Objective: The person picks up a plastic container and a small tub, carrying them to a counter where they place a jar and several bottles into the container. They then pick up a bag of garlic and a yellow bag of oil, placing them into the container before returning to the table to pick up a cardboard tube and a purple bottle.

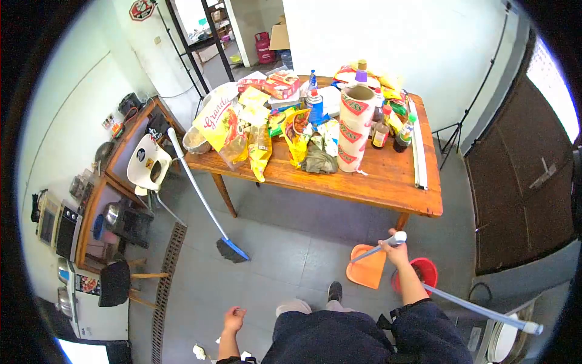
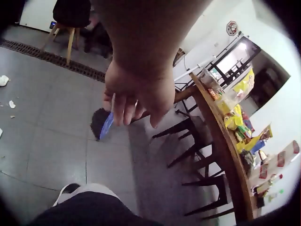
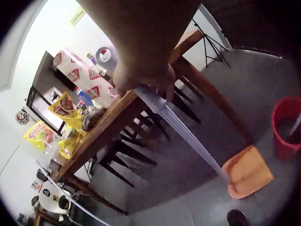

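Note:
My right hand (image 1: 398, 253) grips the top of the grey handle (image 3: 188, 136) of a long-handled dustpan. Its orange pan (image 1: 365, 267) is low by the floor, in front of the table's right leg. My left hand (image 1: 234, 318) hangs over the floor with fingers loosely bent and nothing in them; the left wrist view shows the same hand (image 2: 138, 92) from behind. A broom (image 1: 203, 197) with a pale handle leans on the table's left end, its blue and black head (image 1: 233, 250) on the floor. In the left wrist view that broom head (image 2: 104, 125) shows beyond my fingers.
A wooden table (image 1: 388, 193) carries food packets, bottles and a tall paper roll (image 1: 354, 130). Right of the dustpan stands a red bucket (image 1: 431, 273), a grey pole (image 1: 479, 308) slanting from it. White scraps (image 1: 199, 352) lie on the floor near my left hand. Chairs and shelves line the left wall.

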